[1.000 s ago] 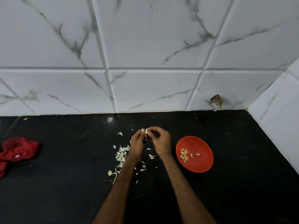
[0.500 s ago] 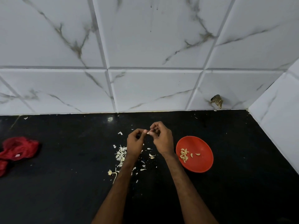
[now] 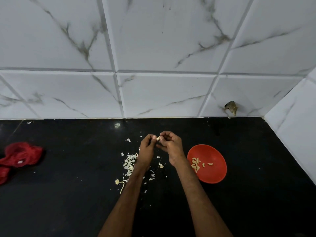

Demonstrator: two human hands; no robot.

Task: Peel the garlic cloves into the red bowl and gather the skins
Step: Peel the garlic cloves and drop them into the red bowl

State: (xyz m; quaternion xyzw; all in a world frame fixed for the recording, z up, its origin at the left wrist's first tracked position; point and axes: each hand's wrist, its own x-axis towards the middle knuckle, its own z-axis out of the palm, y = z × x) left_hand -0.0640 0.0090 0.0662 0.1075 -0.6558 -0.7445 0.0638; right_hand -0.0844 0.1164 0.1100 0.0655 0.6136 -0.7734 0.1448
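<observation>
Both hands, left (image 3: 146, 147) and right (image 3: 171, 145), pinch one clove (image 3: 158, 138) together above the counter (image 3: 68, 194), skins (image 3: 129, 162) beneath, bowl (image 3: 213, 175) toward its right edge.

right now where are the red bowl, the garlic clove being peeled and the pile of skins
red bowl (image 3: 215, 173): head view, bare inner wall on its right side
garlic clove (image 3: 158, 138): head view, its pale exposed end
pile of skins (image 3: 129, 162): head view, middle of the heap

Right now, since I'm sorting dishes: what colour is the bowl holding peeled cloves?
The bowl is red, plainest in the head view.
</observation>
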